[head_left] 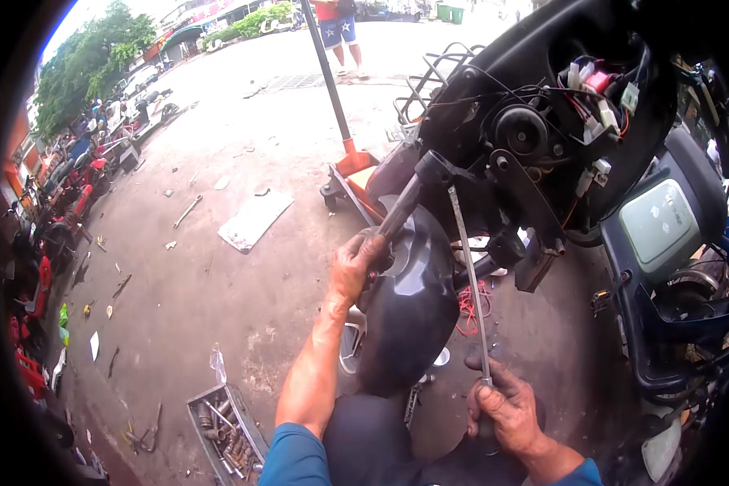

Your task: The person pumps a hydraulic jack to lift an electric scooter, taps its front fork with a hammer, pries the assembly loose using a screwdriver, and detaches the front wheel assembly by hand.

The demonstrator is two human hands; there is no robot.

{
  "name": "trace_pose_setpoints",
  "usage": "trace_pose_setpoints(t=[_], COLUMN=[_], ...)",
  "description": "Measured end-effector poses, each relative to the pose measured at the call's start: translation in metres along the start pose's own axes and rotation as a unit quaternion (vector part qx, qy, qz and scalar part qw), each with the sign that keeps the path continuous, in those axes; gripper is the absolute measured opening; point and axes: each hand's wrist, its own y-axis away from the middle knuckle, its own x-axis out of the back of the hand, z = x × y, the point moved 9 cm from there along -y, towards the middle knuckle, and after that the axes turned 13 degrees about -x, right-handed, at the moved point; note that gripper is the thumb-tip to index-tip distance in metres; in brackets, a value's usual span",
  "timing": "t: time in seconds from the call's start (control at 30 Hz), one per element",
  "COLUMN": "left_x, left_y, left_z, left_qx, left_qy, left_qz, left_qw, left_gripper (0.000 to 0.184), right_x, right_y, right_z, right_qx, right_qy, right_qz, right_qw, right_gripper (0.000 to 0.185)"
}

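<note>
My left hand (351, 269) is closed around a dark fork tube (401, 209) of a partly stripped scooter. A glossy black fender (411, 312) lies just below and beside that hand. In my right hand (506, 407) is a long screwdriver (472, 287), its handle mostly covered by my fingers. The thin metal shaft points up and away, its tip by the clamp (435, 168) at the tube's top; I cannot tell if they touch. Above sit a round black horn (521, 132) and loose wiring connectors (598, 83).
An open metal tray (259, 444) of sockets lies at lower left. An orange jack (355, 166) with a long handle stands behind the fender. Red cord (475, 309) and a white sheet (256, 220) lie on the ground. Another person (340, 36) stands ahead; parked scooters line the left.
</note>
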Motion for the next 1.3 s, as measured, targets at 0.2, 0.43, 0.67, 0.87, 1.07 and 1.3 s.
trace_pose_setpoints(t=[0.2,0.43,0.67,0.87,1.07,1.3], left_x=[0.001,0.002,0.002,-0.001,-0.001,-0.002], left_y=[0.004,0.003,0.002,0.0,0.003,0.003], left_z=[0.006,-0.01,-0.012,0.001,-0.007,-0.017], left_qx=[0.022,0.038,0.018,-0.007,0.02,0.023], left_qy=[0.008,0.017,0.018,0.023,0.044,0.039], left_qz=[0.003,0.008,0.015,0.003,-0.003,-0.009], left_qw=[1.0,0.999,1.0,1.0,0.999,0.999], left_gripper=[0.043,0.041,0.041,0.038,0.039,0.046], right_x=[-0.035,-0.058,-0.089,-0.083,-0.023,0.041], right_y=[-0.005,-0.011,-0.024,-0.027,-0.004,0.007], right_z=[0.008,0.013,0.021,0.026,0.01,-0.028], right_qx=[0.023,0.02,0.026,0.029,0.012,-0.03], right_qy=[-0.061,-0.101,-0.167,-0.137,-0.11,-0.062], right_qz=[0.004,0.014,0.037,0.041,-0.027,-0.052], right_qw=[0.998,0.995,0.985,0.989,0.994,0.996], right_gripper=[0.049,0.05,0.048,0.051,0.05,0.061])
